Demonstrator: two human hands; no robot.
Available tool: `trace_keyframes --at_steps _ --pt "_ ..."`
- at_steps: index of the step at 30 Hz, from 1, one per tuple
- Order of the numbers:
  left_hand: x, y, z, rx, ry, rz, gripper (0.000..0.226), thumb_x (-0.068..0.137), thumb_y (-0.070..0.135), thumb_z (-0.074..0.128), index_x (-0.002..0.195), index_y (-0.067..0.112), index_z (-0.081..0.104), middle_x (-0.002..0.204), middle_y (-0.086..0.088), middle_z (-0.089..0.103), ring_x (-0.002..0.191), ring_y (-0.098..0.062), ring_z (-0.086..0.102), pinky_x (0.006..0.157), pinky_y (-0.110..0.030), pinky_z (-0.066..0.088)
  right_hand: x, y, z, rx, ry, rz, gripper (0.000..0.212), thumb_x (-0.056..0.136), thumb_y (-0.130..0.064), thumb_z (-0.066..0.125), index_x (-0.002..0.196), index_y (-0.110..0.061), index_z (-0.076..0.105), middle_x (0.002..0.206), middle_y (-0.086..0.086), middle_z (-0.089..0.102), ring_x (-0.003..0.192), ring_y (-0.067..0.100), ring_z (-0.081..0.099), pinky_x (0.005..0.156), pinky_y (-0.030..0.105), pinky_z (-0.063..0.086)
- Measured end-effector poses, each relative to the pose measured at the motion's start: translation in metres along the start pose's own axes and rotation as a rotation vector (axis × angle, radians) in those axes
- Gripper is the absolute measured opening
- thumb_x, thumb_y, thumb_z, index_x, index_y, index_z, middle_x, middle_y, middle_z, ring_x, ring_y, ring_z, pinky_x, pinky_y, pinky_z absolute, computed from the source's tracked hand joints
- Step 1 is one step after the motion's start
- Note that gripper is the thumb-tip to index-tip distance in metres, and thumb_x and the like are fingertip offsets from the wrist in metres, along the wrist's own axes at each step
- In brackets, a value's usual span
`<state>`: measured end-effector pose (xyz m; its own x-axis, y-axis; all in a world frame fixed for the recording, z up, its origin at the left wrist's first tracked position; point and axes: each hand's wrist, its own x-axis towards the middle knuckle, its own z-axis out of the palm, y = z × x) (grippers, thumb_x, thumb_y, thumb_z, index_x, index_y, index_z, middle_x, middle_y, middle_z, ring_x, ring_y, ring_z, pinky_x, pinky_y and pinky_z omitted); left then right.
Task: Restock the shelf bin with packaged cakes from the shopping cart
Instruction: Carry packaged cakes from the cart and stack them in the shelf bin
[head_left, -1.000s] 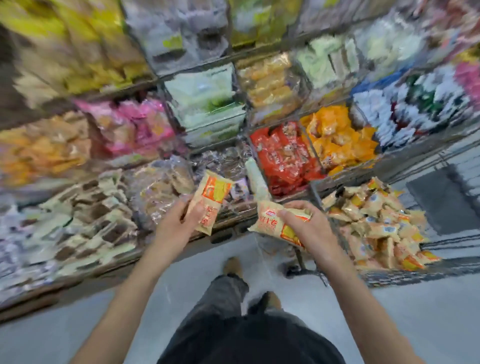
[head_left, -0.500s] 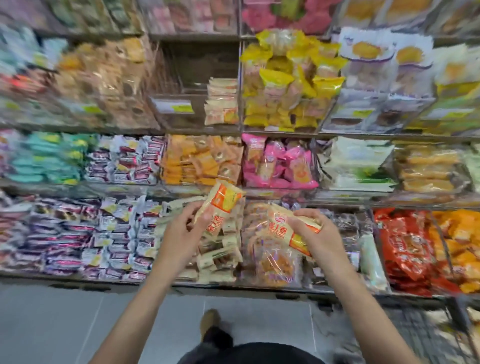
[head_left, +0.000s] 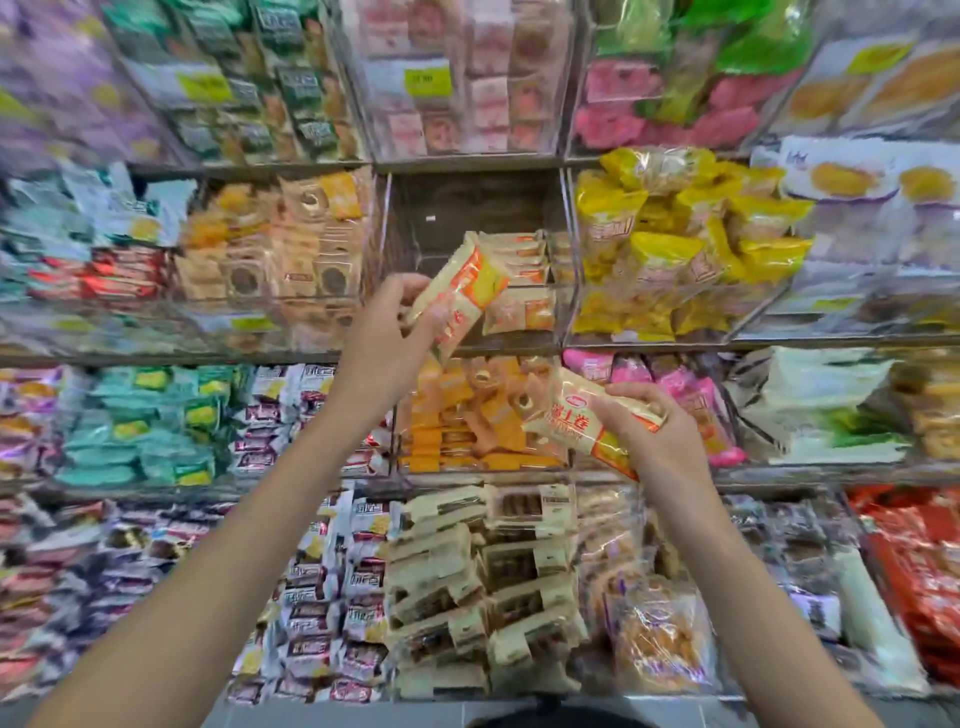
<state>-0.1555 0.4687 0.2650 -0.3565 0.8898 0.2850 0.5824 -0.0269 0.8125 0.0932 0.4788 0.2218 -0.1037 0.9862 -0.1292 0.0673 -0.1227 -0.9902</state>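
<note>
Left hand (head_left: 387, 343) pinches a cake packet (head_left: 460, 293) just short of the half-empty shelf bin (head_left: 475, 218); right hand (head_left: 657, 434) grips another packet (head_left: 582, 421) (slick film). Released beyond the fingertips too early, the packet could miss the bin's front lip and drop.

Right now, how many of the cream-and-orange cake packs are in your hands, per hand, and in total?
Cream-and-orange cake pack in the left hand: 1, raised at the mouth of the half-empty clear shelf bin
Cream-and-orange cake pack in the right hand: 1
Total held: 2
</note>
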Motion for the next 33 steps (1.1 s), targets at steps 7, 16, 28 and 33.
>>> trace_keyframes --at_steps 7,16,28,33 --pt "0.128 0.001 0.042 0.358 -0.119 0.109 0.021 0.087 0.029 0.057 0.108 0.026 0.061 0.112 0.003 0.061 0.099 -0.016 0.055 0.081 -0.032 0.044 0.028 -0.007 0.002 -0.013 0.009 0.003 0.014 0.08 -0.029 0.072 0.093 -0.028 0.065 0.093 0.001 0.071 0.076 0.016 0.071 0.065 0.035 0.059" --pt "0.191 -0.029 0.11 0.612 -0.781 0.033 0.032 0.088 0.013 0.061 0.119 0.005 0.063 0.132 -0.009 0.056 0.12 -0.024 0.051 0.094 -0.026 0.04 0.059 -0.005 -0.019 -0.057 0.001 0.006 0.01 0.079 -0.029 0.072 0.085 -0.035 0.066 0.078 -0.013 0.072 0.066 0.011 0.07 0.047 0.019 0.051" --pt "0.207 -0.03 0.144 0.922 -0.98 0.165 0.024 0.083 0.013 0.062 0.063 0.02 0.051 0.079 -0.006 0.055 0.071 -0.023 0.05 0.061 -0.03 0.041 0.081 0.006 -0.023 -0.034 -0.016 0.072 0.014 0.08 -0.026 0.071 0.081 -0.039 0.066 0.079 -0.011 0.072 0.067 0.011 0.071 0.054 0.025 0.057" --pt "0.199 -0.03 0.149 0.93 -0.963 0.128 0.01 0.084 0.017 0.063 0.089 0.009 0.063 0.083 -0.006 0.057 0.065 -0.018 0.052 0.052 -0.022 0.041 0.082 0.006 -0.022 -0.029 0.004 0.056 0.012 0.078 -0.027 0.072 0.081 -0.037 0.066 0.077 -0.012 0.071 0.068 0.01 0.071 0.053 0.023 0.056"
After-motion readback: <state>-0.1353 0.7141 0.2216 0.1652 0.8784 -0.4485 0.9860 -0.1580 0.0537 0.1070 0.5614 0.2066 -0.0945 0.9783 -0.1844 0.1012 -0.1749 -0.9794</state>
